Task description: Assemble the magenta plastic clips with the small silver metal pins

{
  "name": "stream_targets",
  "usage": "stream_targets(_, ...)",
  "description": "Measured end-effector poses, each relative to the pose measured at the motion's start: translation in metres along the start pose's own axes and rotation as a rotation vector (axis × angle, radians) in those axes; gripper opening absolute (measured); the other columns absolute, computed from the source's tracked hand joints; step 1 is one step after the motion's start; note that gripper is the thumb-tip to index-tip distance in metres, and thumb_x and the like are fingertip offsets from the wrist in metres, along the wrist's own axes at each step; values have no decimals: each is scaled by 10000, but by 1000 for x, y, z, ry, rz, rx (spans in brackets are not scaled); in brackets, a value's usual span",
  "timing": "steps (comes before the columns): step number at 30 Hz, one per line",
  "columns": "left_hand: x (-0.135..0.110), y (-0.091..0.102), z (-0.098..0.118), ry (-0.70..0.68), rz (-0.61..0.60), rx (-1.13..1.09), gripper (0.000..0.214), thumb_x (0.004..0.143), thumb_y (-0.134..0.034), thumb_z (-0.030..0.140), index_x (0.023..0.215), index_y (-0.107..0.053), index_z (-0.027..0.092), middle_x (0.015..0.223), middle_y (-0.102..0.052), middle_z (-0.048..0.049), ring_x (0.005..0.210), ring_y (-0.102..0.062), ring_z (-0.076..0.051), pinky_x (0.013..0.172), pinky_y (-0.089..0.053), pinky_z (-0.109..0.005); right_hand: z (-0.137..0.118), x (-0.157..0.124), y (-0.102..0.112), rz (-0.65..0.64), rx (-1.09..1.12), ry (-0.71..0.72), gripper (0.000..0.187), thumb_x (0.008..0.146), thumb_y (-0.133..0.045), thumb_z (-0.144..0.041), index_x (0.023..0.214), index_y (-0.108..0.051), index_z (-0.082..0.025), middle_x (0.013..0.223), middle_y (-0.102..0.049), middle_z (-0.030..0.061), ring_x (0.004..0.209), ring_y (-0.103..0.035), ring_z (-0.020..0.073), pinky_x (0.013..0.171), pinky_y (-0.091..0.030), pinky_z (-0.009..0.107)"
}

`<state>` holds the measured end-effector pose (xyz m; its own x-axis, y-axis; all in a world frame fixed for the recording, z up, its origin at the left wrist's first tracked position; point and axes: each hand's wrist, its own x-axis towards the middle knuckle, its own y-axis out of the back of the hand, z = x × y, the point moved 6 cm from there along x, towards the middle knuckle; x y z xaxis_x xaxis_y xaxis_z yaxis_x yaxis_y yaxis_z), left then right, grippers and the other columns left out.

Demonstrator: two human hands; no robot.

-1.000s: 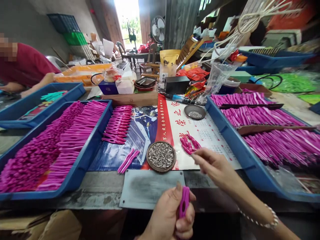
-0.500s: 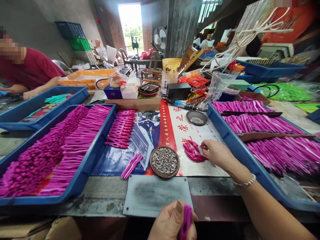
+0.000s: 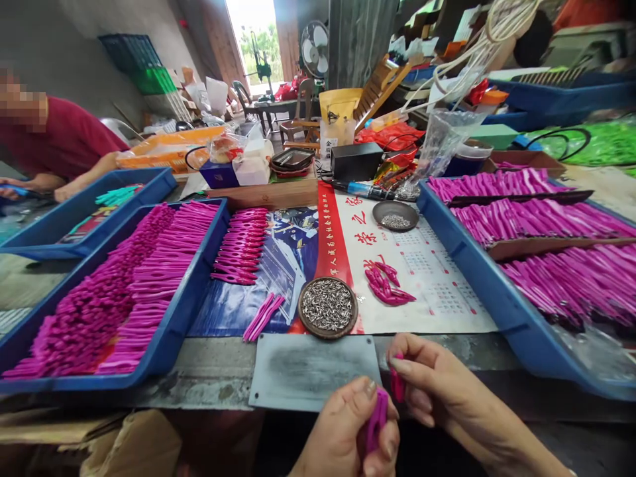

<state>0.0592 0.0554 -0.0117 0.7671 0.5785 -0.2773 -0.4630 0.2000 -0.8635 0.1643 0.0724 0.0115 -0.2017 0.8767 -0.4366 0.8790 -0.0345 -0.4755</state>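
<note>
Nearest, the person's left hand (image 3: pixel 345 424) curls snugly around a magenta plastic handle (image 3: pixel 379 417), and the right hand (image 3: pixel 434 384) beside it pinches a second magenta piece (image 3: pixel 398 384) between thumb and fingertips, near a grey plate (image 3: pixel 315 371) on the table (image 3: pixel 218 364). Beyond the plate sits a round dish (image 3: pixel 301 320) of silver metal pins (image 3: pixel 328 305), with glossy magenta pieces (image 3: pixel 385 291) loosely piled to its right; farther back stands a fan (image 3: pixel 315 50).

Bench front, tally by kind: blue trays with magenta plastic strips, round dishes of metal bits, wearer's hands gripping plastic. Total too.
Blue trays with magenta plastic strips: 2 (left tray, right tray)
Round dishes of metal bits: 2 (brown dish, dark dish)
Wearer's hands gripping plastic: 2 (left hand, magenta piece; right hand, pink-red piece)
Total: 6
</note>
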Motion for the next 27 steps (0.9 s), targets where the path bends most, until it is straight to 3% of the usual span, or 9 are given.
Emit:
stream_targets(3, 1, 1, -4, -13, -25, -44, 298, 901, -552, 452, 831, -622, 170, 515, -528, 43, 263, -214, -22, 282, -224, -148, 12, 3, -4, -10, 72, -28, 390, 749, -814, -465, 781, -528, -202, 482, -364, -122, 385, -172, 23, 330, -222, 103)
stream_targets(10, 2, 6, -11, -46, -65, -70, 327, 933, -489, 435, 852, -655, 165, 505, -518, 45, 248, -190, -16, 280, -228, -142, 18, 1, -1, 14, 47, -42, 392, 729, -801, -473, 813, -538, -195, 495, -494, -84, 357, -207, 12, 315, -211, 101)
stream_targets(15, 3, 7, -15, -7, -55, -79, 317, 923, -507, 431, 843, -667, 170, 494, -502, 44, 254, -183, -19, 276, -233, -143, 14, 4, 9, 105, 99, 16, 405, 705, -821, -462, 789, -519, -204, 481, -409, -120, 348, -181, 6, 303, -208, 95)
stream_targets(23, 1, 8, -18, 85, 20, 13, 341, 858, -605, 495, 788, -623, 162, 463, -505, 39, 270, -260, -38, 294, -253, -162, 22, 3, 7, 25, 102, -46, 363, 740, -813, -450, 810, -585, -175, 517, -516, -70, 350, -215, -5, 311, -235, 86)
stream_targets(27, -1, 7, -18, 100, 5, 25, 347, 880, -576, 492, 807, -615, 155, 463, -494, 46, 277, -272, -42, 302, -242, -166, 22, 3, 6, 18, 90, -64, 379, 732, -818, -471, 802, -607, -164, 522, -539, -55, 341, -214, -11, 304, -219, 86)
